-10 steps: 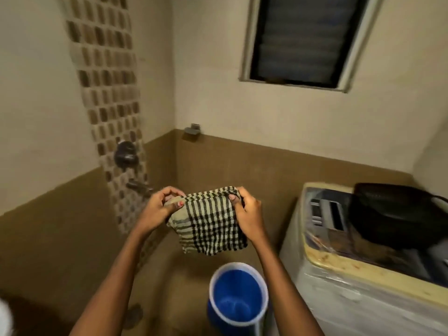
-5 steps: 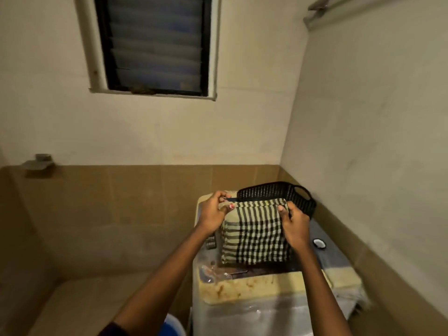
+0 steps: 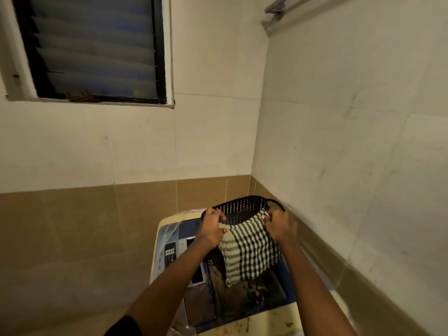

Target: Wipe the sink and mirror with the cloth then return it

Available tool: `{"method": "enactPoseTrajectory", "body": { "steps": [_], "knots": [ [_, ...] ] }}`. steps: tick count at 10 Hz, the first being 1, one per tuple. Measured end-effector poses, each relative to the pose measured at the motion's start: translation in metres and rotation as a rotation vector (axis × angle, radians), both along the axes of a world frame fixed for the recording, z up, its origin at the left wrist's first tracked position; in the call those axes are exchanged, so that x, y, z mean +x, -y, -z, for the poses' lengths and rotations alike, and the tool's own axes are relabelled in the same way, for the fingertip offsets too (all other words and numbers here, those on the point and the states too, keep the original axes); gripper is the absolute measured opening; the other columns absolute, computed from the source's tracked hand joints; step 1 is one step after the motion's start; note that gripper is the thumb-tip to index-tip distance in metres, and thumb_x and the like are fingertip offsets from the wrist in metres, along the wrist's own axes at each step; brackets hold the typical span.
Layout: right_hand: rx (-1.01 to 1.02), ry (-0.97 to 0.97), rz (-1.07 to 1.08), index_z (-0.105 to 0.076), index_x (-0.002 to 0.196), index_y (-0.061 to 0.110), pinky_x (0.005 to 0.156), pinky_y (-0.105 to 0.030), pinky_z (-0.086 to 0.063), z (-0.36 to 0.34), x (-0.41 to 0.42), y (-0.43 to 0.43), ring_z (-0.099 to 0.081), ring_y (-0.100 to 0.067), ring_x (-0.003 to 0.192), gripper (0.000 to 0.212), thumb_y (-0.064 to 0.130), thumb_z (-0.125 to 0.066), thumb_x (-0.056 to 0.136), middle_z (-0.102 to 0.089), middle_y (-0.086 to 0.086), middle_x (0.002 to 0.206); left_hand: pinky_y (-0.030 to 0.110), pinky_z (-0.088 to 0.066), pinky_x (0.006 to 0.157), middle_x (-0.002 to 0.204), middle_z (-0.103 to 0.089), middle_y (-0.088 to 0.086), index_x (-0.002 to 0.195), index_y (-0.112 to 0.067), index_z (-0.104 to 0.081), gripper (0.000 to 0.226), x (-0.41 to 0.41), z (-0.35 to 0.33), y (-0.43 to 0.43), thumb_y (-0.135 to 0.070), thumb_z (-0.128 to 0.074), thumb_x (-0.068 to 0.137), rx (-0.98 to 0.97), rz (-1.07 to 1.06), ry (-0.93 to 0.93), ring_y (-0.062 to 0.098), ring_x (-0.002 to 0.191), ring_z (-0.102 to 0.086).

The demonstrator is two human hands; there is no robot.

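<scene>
A black-and-cream checked cloth (image 3: 249, 253) hangs folded between both hands, over the near rim of a black perforated basket (image 3: 242, 208). My left hand (image 3: 212, 229) pinches the cloth's upper left corner. My right hand (image 3: 280, 225) grips its upper right corner at the basket's rim. The basket stands on top of a washing machine (image 3: 169, 253). No sink or mirror is in view.
The washing machine fills the room's corner, against a beige and brown tiled wall. A louvred window (image 3: 94, 49) is up on the left. A metal towel rail (image 3: 278, 8) runs along the right wall near the top.
My view swung right from the shower wall and blue bucket to the washing machine. Both hands carried the cloth forward to the basket's rim.
</scene>
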State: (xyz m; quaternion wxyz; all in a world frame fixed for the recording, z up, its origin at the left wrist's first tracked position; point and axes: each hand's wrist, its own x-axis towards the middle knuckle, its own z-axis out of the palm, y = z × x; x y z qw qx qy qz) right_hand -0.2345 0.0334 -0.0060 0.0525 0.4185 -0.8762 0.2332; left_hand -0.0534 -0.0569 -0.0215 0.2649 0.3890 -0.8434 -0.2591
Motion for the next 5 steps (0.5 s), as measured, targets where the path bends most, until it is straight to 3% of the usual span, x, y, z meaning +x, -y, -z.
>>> {"method": "enactPoseTrajectory", "body": {
  "steps": [1,2,3,4,5],
  "knots": [
    [0.178,-0.124,-0.02,-0.066,0.102,0.015,0.094,-0.039,-0.041,0.011,0.002,0.007,-0.057,-0.026,0.106,0.022,0.03,-0.054,0.091,-0.067,-0.007,0.107,0.036,-0.036,0.091,0.116,-0.047,0.001,0.097,-0.021,-0.055,0.015,0.006,0.004,-0.004,-0.021,-0.063,0.085,-0.132,-0.045,0.198,0.021,0.105,-0.05],
    [0.258,-0.089,-0.008,-0.066,0.099,0.019,0.1,-0.043,-0.029,0.021,0.006,0.008,-0.053,-0.023,0.109,0.017,0.023,-0.053,0.089,-0.066,-0.004,0.105,0.037,-0.026,0.095,0.123,-0.048,0.0,0.103,-0.023,-0.06,0.018,0.017,0.007,-0.011,-0.015,-0.052,0.089,-0.204,-0.023,0.239,0.021,0.119,-0.041],
    [0.23,-0.052,0.019,-0.065,0.094,0.02,0.097,-0.043,-0.028,0.018,0.019,0.002,-0.052,-0.023,0.107,0.016,0.017,-0.051,0.089,-0.066,-0.003,0.101,0.042,-0.018,0.104,0.144,-0.039,0.0,0.123,-0.022,-0.054,0.036,0.038,0.004,-0.019,-0.012,-0.046,0.09,-0.231,0.058,0.295,0.019,0.134,-0.03],
    [0.062,-0.059,-0.055,-0.065,0.094,0.022,0.093,-0.041,-0.029,0.005,0.055,0.001,-0.052,-0.023,0.106,0.016,0.016,-0.051,0.089,-0.066,-0.002,0.102,0.042,-0.01,0.115,0.154,-0.028,0.001,0.141,-0.019,-0.035,0.048,0.07,-0.004,-0.026,-0.024,-0.043,0.095,-0.275,0.057,0.303,0.019,0.142,-0.021],
    [-0.097,-0.073,-0.216,-0.062,0.102,0.023,0.094,-0.039,-0.027,-0.002,0.115,-0.001,-0.049,-0.02,0.111,0.017,0.019,-0.05,0.092,-0.063,0.001,0.111,0.035,-0.001,0.118,0.158,-0.015,0.004,0.149,-0.015,-0.016,0.058,0.107,-0.017,-0.037,-0.032,-0.037,0.097,-0.36,-0.011,0.314,0.017,0.146,-0.009]
  ]
}}
